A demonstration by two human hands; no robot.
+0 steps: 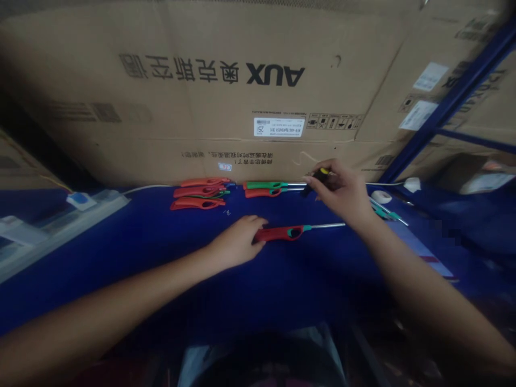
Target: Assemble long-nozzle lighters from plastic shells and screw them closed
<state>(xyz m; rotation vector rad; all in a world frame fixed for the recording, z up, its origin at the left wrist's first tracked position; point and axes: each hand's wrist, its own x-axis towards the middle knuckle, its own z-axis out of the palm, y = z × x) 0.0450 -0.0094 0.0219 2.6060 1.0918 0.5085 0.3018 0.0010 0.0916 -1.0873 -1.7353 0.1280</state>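
My left hand (237, 242) grips the back end of a red long-neck lighter (274, 233), which lies along the blue table with its metal tube pointing right. My right hand (341, 188) is raised near the carton and closed around a black-and-yellow tool (316, 180); its kind is unclear because the fingers cover part of it. Behind, a green lighter (264, 185) and another red lighter (262, 193) lie side by side, their tubes running toward my right hand. Several red lighter handles (197, 203) are grouped to the left, with no metal tubes showing.
A large cardboard carton (201, 118) walls off the back of the blue tabletop (181, 290). On the right are a white roll (381, 196), metal tubes with teal ends (387, 214), a flat booklet (423, 252) and a blue rack post (419, 145). A clear-white strip (108, 207) lies left.
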